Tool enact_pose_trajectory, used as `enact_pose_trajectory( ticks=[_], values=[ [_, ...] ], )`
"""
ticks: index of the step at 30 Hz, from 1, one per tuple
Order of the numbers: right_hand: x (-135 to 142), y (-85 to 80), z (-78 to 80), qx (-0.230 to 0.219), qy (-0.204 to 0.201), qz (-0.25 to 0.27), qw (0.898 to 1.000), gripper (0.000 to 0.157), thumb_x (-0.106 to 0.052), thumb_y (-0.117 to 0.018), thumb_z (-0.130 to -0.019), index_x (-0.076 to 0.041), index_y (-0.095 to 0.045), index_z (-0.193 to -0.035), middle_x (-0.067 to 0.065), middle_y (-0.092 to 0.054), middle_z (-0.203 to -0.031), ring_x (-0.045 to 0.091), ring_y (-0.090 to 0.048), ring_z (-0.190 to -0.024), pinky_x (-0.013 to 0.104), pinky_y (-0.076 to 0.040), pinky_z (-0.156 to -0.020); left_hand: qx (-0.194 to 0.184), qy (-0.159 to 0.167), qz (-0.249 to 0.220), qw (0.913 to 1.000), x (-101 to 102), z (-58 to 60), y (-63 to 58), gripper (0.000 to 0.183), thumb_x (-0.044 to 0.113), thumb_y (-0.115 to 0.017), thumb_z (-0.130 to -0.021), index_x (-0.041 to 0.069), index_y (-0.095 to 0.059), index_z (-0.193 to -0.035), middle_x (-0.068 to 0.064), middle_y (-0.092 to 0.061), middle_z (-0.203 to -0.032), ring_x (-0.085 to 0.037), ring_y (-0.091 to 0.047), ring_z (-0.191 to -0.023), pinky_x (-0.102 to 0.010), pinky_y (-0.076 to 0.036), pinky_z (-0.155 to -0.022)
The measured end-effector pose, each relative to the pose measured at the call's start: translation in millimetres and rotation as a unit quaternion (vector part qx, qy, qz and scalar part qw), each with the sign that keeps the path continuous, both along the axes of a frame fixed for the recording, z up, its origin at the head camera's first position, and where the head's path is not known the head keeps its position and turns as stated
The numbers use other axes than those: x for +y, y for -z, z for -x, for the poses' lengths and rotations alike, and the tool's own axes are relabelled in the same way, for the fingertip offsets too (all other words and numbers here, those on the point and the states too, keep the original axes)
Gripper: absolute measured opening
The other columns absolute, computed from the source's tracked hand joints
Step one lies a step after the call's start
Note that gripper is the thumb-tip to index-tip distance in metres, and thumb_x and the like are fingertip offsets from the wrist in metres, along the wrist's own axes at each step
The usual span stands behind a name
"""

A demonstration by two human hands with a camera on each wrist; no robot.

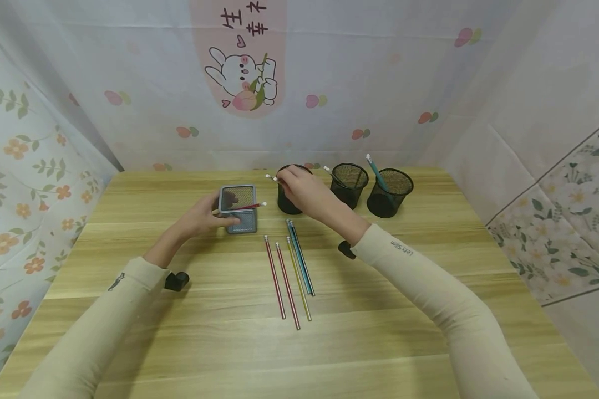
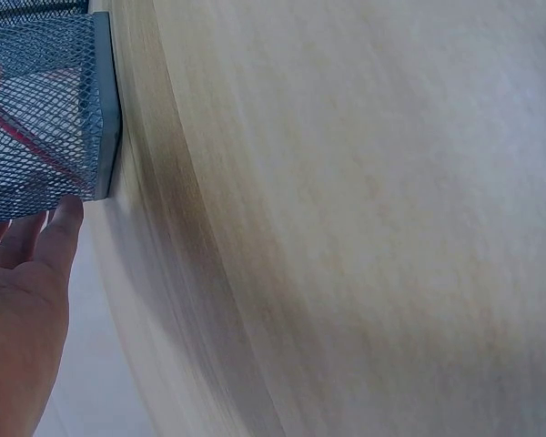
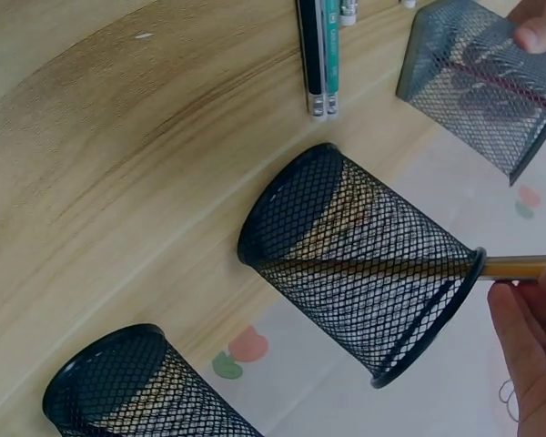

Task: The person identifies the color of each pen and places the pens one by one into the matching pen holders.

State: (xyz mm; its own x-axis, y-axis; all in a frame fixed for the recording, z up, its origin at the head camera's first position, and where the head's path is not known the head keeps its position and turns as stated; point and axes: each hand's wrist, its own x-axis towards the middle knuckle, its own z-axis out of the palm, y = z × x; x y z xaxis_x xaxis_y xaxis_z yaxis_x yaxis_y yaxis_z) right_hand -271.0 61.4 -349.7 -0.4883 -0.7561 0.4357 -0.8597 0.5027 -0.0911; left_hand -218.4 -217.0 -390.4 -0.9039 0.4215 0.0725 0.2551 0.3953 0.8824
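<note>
My left hand [image 1: 202,215] grips a grey square mesh pencil holder [image 1: 242,223], thumb on the near side and fingers around the far side. A red pencil [image 3: 491,80] leans inside it, its white eraser end above the rim. Farther right, my right hand [image 1: 306,191] is over the left round black mesh cup [image 1: 288,204]. Its fingers pinch a yellow pencil [image 3: 519,267], whose lower part stands inside that cup, seen through the mesh. In the head view the hand hides part of the cup's rim.
Two more black mesh cups stand to the right: the middle cup [image 1: 348,191] with a pencil, the right cup [image 1: 388,199] with a teal pencil [image 1: 377,173]. Red pencils [image 1: 274,277], a yellow pencil [image 1: 298,277], a blue pencil [image 1: 300,260] and a black one lie on the wooden table [image 1: 219,343].
</note>
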Motion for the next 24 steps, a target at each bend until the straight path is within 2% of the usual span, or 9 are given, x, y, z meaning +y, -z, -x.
enact_pose_trajectory(
  ticks=[7, 14, 24],
  values=[
    [3.9, 1.0, -1.2, -0.015, 0.014, 0.017, 1.0, 0.017, -0.007, -0.057, -0.092, -0.001, -0.058, -0.108, 0.01, -0.057, -0.105, 0.018, -0.055, -0.091, 0.028, -0.049, -0.072, 0.004, -0.002, 0.0, 1.0, -9.5, 14.9, 25.2, 0.063, 0.014, -0.076, -0.08, -0.007, -0.042, -0.129, -0.025, -0.047, -0.128, -0.04, -0.043, -0.119, -0.056, -0.033, -0.098],
    [7.1, 0.4, -4.9, -0.009, 0.022, 0.029, 0.999, 0.017, -0.004, -0.061, -0.088, 0.001, -0.059, -0.104, 0.01, -0.059, -0.099, 0.018, -0.056, -0.083, 0.029, -0.049, -0.063, 0.002, -0.003, 0.004, 1.0, -11.0, 15.1, 27.1, 0.065, 0.02, -0.076, -0.08, -0.004, -0.043, -0.13, -0.022, -0.047, -0.129, -0.038, -0.043, -0.12, -0.054, -0.034, -0.098],
    [12.4, 0.7, -12.6, -0.023, 0.022, 0.033, 0.999, 0.016, -0.008, -0.059, -0.09, 0.001, -0.06, -0.104, 0.008, -0.058, -0.093, 0.016, -0.054, -0.074, 0.028, -0.046, -0.058, 0.001, 0.0, 0.001, 1.0, -11.2, 16.9, 27.9, 0.065, 0.02, -0.076, -0.08, -0.005, -0.042, -0.13, -0.023, -0.047, -0.129, -0.038, -0.042, -0.121, -0.055, -0.032, -0.099]
  ],
)
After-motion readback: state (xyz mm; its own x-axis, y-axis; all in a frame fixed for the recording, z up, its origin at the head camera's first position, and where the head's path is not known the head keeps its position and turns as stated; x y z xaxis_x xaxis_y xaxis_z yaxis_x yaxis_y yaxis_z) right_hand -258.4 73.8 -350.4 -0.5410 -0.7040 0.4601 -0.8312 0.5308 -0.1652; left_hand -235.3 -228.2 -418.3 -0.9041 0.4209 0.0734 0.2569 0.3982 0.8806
